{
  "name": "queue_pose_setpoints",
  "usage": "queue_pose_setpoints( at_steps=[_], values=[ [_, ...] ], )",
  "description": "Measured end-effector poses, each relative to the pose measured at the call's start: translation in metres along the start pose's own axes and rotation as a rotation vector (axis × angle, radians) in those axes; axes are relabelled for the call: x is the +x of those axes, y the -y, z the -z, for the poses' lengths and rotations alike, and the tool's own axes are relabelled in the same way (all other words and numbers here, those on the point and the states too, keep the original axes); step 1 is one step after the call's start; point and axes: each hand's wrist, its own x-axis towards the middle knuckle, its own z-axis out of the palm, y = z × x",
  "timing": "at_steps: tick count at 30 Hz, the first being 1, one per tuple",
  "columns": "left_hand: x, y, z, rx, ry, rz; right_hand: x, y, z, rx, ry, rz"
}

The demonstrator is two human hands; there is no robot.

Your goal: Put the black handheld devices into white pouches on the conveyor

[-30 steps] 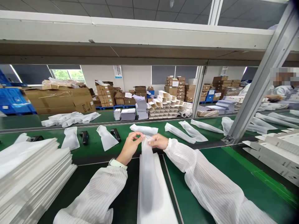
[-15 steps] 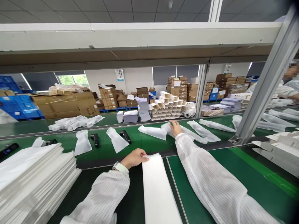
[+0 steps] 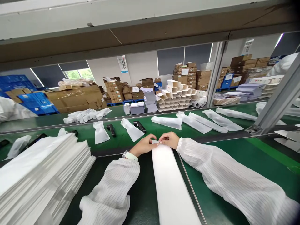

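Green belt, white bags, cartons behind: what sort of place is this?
Most likely a factory packing line. A green conveyor belt carries white foam bags, brown cartons are stacked behind, and both hands pinch the top bag of a stack.

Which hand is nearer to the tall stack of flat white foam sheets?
Left. The left hand is on the same side as the tall stack of flat white foam sheets; the right hand is farther away, across the long white strip.

Single head view, close, facing forward-down over bench (image 3: 234, 162).
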Motion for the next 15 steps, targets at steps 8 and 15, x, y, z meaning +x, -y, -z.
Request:
queue_pose_setpoints(
  at_steps=[8,15],
  values=[
    [-0.004,-0.016,-0.001,-0.065,-0.038,-0.26,-0.003,0.01,0.006,0.013,0.1,0.102],
    [-0.006,-0.02,0.01,-0.323,0.038,-0.316,0.008,0.024,0.032,0.092,0.395,0.1]
  ],
)
